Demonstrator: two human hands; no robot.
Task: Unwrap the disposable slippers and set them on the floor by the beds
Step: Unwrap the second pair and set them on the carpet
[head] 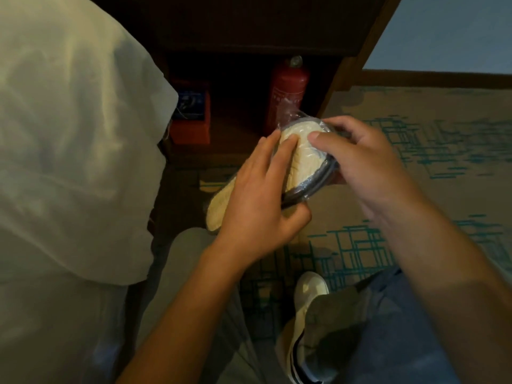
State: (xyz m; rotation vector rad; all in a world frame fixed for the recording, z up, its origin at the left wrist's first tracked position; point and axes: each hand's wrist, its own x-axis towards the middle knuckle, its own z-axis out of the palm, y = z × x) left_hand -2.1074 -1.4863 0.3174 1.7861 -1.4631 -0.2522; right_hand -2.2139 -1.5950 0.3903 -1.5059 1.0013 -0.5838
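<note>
A pair of cream disposable slippers with dark trim [302, 159] sits in clear plastic wrap, held in mid-air above the carpet. My left hand [257, 198] grips the middle of the pack, fingers laid over the top and thumb curled underneath. My right hand [363, 159] holds the toe end, thumb pressing on the plastic over the cream sole, fingers wrapped behind. The heel end of a slipper [219, 206] sticks out to the lower left below my left hand. The wrap bunches up at the far tip [291, 115].
A bed with white bedding [69, 148] fills the left. A dark wooden nightstand [249, 29] stands ahead, with a red fire extinguisher [288, 90] and an orange box [191, 115] beneath. Patterned beige-teal carpet [429, 151] lies right. My white shoe [307, 297] is below.
</note>
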